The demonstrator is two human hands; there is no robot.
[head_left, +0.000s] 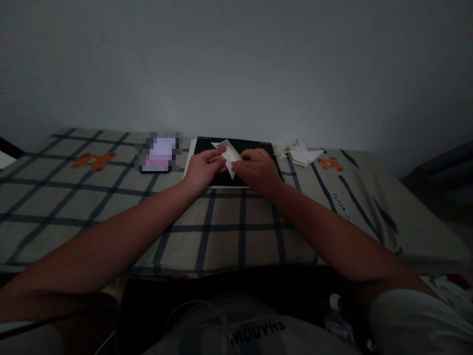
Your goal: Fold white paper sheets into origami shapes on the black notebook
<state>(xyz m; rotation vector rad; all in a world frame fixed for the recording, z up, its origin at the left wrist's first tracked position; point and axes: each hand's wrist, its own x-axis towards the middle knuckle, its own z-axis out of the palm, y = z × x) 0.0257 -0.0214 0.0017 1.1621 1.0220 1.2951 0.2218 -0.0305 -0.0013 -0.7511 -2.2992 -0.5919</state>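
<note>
A folded piece of white paper (pixel 229 157), roughly diamond-shaped with pointed ends, lies over a black calendar-like pad (pixel 207 144) with punched holes along its far edge. My left hand (pixel 205 168) grips the paper's left side, thumb and fingers closed on it. From the right, my right hand (pixel 259 170) has its fingers bent and pressed against the paper's right edge. Both hands rest low over the pad. The fine creases of the paper are too dim to make out.
Left of the pad lies a phone (pixel 158 153) with a lit, blurred screen. Several folded white paper pieces (pixel 301 154) sit to the right. A checked cloth (pixel 221 236) with orange bear prints covers the table, which meets a grey wall (pixel 236 64).
</note>
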